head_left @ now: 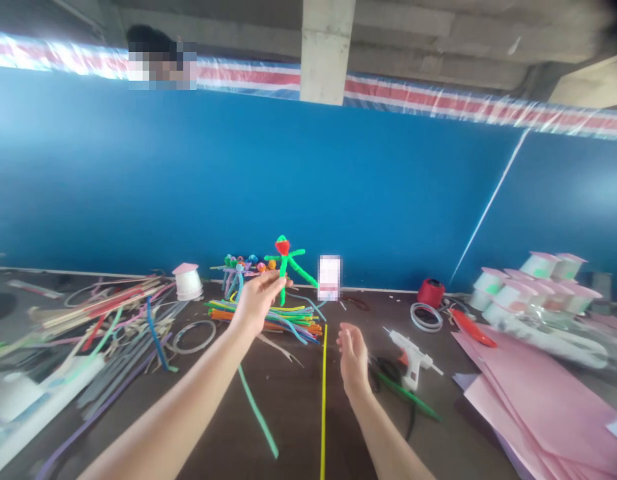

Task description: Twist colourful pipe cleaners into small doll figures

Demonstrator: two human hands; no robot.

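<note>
In my left hand [259, 297] a small pipe-cleaner figure [283, 248] stands upright, pinched at its lower stem. It is green with a red part near the top, and its green arms stick out sideways. My right hand [354, 355] hovers over the table to the right with fingers loosely curled and nothing visible in them. Between the hands lies a long yellow pipe cleaner [323, 400]. Behind my left hand is a bundle of coloured pipe cleaners [298, 323]. More small pipe-cleaner figures [240, 268] stand in a group at the back.
To the right lie a white glue gun [413, 359], a green pen-like object [413, 395], a red spool [431, 293] and pink sheets [533, 400]. Small white-and-pink houses [508, 303] are stacked behind. Mixed strips [123, 363] cover the left. A blue partition [308, 167] closes the back; a person's head shows above it.
</note>
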